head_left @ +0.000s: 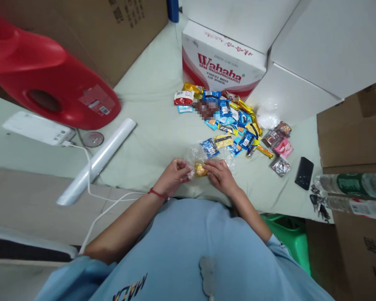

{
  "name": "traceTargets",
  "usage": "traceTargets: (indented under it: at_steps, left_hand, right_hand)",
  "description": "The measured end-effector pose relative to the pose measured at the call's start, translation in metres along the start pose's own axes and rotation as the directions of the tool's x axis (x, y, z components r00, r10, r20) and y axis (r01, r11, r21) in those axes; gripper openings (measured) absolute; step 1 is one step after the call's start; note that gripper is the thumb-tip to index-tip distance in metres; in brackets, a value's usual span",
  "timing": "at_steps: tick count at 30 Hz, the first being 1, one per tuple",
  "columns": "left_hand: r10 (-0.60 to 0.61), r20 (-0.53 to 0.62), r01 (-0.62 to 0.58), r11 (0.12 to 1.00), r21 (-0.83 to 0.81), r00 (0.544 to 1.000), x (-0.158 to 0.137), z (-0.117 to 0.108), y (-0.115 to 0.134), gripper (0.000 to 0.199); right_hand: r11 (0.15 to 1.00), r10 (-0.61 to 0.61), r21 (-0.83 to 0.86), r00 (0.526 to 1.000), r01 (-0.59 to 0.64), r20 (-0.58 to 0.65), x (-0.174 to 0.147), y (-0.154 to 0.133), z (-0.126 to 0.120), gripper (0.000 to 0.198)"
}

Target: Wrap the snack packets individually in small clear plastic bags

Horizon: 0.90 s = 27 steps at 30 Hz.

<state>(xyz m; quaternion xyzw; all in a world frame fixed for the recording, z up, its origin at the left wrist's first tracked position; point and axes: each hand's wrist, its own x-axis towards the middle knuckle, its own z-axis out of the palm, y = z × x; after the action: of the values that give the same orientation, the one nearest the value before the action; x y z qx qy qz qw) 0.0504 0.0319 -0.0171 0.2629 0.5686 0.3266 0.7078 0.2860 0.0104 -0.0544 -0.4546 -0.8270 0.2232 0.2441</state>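
Observation:
My left hand (pixel 175 172) pinches the edge of a clear plastic bag (pixel 192 155) near the front edge of the cloth-covered table. Under the fingertips of my right hand (pixel 219 175) is a small yellow-wrapped snack (pixel 201 169), which lies against the clear plastic between both hands. The right fingers are bent and closed on it; the thumb is partly hidden. Just beyond the hands lie a blue snack packet (pixel 209 147) and a yellow packet (pixel 223 141). Farther back spreads a pile of small snack packets (pixel 246 119), mostly blue, yellow and red.
Behind the pile stands a Wahaba-type water carton (pixel 221 69). Leftward are a large red jug (pixel 94 100), a plastic film roll (pixel 97 163) and a white power bank (pixel 39 127) with a cable. On the right sit small boxes (pixel 283 147), a black phone (pixel 304 173), keys (pixel 318 202) and bottles (pixel 351 184).

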Motion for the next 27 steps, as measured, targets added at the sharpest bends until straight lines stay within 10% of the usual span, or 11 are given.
traceTargets:
  at_steps: [8, 20, 24, 27]
  left_hand:
    - [-0.019, -0.099, 0.025, 0.998, 0.061, 0.995, 0.000, -0.008, 0.003, 0.067]
    - [0.425, -0.310, -0.143, 0.754, 0.641, 0.851, 0.009, -0.062, 0.003, 0.019]
    - [0.719, 0.086, -0.488, 0.373, 0.789, 0.689, -0.003, -0.047, -0.010, 0.045]
    - [0.718, 0.274, -0.533, 0.157, 0.831, 0.640, 0.001, -0.044, -0.019, 0.022]
  right_hand:
    - [0.999, -0.035, 0.038, 0.999, 0.036, -0.031, -0.005, 0.006, -0.001, 0.034]
    - [0.998, -0.038, -0.050, 0.996, 0.042, 0.075, 0.009, 0.003, -0.004, 0.046]
    - [0.998, -0.038, -0.051, 0.993, 0.044, 0.109, 0.013, 0.003, -0.006, 0.048]
    - [0.998, -0.029, -0.051, 0.993, 0.035, 0.114, 0.014, 0.002, -0.007, 0.047]
